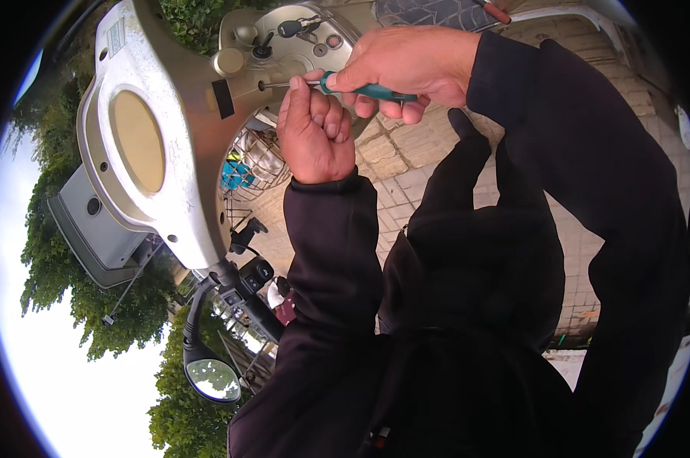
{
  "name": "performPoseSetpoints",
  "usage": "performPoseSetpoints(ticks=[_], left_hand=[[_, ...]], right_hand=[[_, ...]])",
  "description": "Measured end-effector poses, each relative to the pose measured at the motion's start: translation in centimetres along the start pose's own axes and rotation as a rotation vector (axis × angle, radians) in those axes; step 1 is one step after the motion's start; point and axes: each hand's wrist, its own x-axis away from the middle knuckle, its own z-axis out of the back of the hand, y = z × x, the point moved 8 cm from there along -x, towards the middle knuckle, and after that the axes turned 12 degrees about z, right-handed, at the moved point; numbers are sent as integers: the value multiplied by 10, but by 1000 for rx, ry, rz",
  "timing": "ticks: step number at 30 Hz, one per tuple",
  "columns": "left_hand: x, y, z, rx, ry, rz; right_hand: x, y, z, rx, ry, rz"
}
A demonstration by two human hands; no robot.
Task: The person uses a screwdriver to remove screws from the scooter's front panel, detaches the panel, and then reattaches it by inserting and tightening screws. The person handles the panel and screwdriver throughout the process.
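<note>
My right hand [410, 65] is wrapped around the green handle of a screwdriver [383, 93]. The screwdriver lies nearly level, its thin metal shaft pointing left. Its tip meets a small dark hole in the beige inner panel of a scooter [242, 95]. Close to the handle, my left hand [314, 137] pinches the shaft between thumb and fingers, the other fingers curled. Whether a screw sits at the tip cannot be made out. Just above, a key [290, 28] on a ring rests by the ignition area of the panel.
A silver handlebar cover [173, 175] stands on the left, with a black handlebar grip [257, 309] and a round mirror [213, 380] below it. Behind my left wrist is a wire basket [265, 164]. Paving tiles [421, 141] lie beneath. A red-handled tool [497, 11] shows at the top.
</note>
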Motion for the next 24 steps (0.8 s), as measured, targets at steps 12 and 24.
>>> performPoseSetpoints(ticks=[12, 24], left_hand=[[3, -1, 5, 95, 38, 109], [-3, -8, -1, 72, 72, 58]], right_hand=[[-18, -14, -3, 403, -13, 122], [-6, -28, -3, 918, 64, 376]])
